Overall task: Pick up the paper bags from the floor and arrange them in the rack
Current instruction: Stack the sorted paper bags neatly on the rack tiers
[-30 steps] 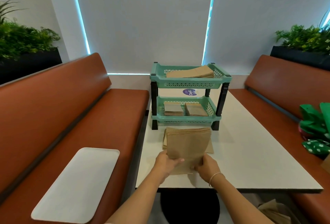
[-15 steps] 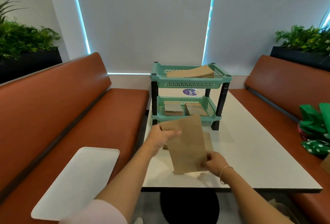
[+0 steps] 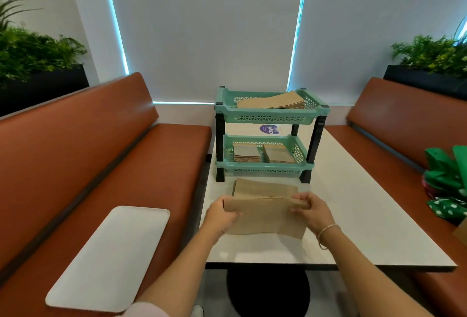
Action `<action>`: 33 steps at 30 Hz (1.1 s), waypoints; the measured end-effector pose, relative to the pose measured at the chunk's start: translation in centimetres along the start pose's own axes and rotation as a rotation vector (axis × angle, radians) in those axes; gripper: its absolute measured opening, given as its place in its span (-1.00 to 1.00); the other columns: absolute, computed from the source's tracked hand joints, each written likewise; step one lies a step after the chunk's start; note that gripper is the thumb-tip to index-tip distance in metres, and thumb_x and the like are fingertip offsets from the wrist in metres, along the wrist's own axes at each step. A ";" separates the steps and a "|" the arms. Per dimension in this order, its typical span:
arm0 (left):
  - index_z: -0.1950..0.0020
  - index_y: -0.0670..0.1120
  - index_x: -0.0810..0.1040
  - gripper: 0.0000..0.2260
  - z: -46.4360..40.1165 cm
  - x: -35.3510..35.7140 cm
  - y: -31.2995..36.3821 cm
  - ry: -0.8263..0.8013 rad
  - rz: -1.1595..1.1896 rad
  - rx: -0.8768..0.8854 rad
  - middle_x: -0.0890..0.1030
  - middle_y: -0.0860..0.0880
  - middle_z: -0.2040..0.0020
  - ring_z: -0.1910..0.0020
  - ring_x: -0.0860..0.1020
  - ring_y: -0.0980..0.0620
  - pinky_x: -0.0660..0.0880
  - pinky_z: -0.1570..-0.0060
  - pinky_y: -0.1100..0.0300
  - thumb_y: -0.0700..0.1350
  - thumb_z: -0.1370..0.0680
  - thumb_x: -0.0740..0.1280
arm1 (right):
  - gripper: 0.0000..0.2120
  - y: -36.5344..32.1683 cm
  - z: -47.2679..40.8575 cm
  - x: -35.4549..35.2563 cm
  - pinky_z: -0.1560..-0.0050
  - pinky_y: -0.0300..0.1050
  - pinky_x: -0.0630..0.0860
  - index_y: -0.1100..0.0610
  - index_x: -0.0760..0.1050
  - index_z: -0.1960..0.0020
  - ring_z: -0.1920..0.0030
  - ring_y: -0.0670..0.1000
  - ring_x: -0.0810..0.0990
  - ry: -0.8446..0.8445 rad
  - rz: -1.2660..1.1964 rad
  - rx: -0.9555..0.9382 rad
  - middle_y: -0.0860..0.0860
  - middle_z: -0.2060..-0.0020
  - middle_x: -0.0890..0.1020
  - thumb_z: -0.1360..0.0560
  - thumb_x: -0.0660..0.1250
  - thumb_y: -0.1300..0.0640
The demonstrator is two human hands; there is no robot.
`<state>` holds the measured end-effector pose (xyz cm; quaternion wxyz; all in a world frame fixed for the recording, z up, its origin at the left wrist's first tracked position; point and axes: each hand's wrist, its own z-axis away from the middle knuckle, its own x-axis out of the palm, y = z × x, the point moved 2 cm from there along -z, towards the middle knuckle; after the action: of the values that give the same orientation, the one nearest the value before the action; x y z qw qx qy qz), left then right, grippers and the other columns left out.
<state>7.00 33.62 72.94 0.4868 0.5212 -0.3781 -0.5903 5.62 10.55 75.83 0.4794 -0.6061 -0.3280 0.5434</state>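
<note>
- Head view: the left hand [image 3: 219, 213] and the right hand [image 3: 311, 211] each grip one end of a sheaf of brown paper bags [image 3: 265, 218], fingers curled round its edges, holding it crosswise low over the near part of the white table [image 3: 358, 228].
- Just beyond, more brown bags [image 3: 262, 187] lie flat on the table, partly hidden by the held sheaf, just in front of the rack.
- The green two-tier rack [image 3: 267, 118] stands at the table's far end; two bag stacks [image 3: 264, 152] sit side by side on its lower tier, another stack [image 3: 274, 101] on top.
- A white tray [image 3: 108, 256] rests on the left bench [image 3: 75, 165].
</note>
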 end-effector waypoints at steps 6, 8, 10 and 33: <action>-0.19 -0.06 0.53 -0.65 -0.2 0.8 -1.6 0.017 0.055 -0.046 0.62 -0.05 -0.05 -0.08 0.57 -0.05 0.53 -0.12 0.05 -0.24 -0.43 0.44 | -0.65 -0.7 -0.4 0.2 0.10 -0.17 0.41 0.01 0.50 0.14 0.07 0.05 0.51 -0.012 0.229 -0.057 -0.01 0.15 0.57 -0.37 0.23 0.46; -0.01 -0.01 0.54 -0.76 -0.5 0.4 -0.8 0.019 0.062 -0.015 0.62 -0.03 0.04 -0.01 0.57 -0.04 0.54 -0.02 0.08 -0.23 -0.42 0.45 | -0.65 -1.5 -0.7 0.0 0.08 -0.19 0.42 0.00 0.52 0.14 0.06 0.04 0.52 -0.014 0.272 -0.104 -0.01 0.14 0.58 -0.37 0.24 0.46; 0.14 0.01 0.51 -0.81 -0.6 0.1 0.0 0.016 0.051 0.035 0.59 0.00 0.15 0.10 0.53 -0.01 0.49 0.15 0.14 -0.23 -0.41 0.45 | -0.65 -1.9 -0.9 0.0 0.04 -0.18 0.44 -0.01 0.52 0.12 0.05 0.02 0.51 -0.032 0.339 -0.142 -0.01 0.13 0.58 -0.38 0.26 0.44; -0.11 -0.14 0.61 -0.78 -0.1 0.1 -0.3 0.046 -0.147 0.078 0.64 -0.09 -0.05 -0.11 0.56 -0.05 0.46 -0.19 0.16 -0.27 -0.48 0.40 | -0.70 -3.8 0.3 2.4 -0.19 -0.03 0.38 0.02 0.48 -0.13 -0.11 0.14 0.53 -0.225 1.274 -0.317 0.08 -0.03 0.60 -0.52 0.10 0.28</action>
<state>7.02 33.63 72.57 0.4299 0.5794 -0.3502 -0.5974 6.29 14.08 78.52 -0.0675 -0.6842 -0.0300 0.7255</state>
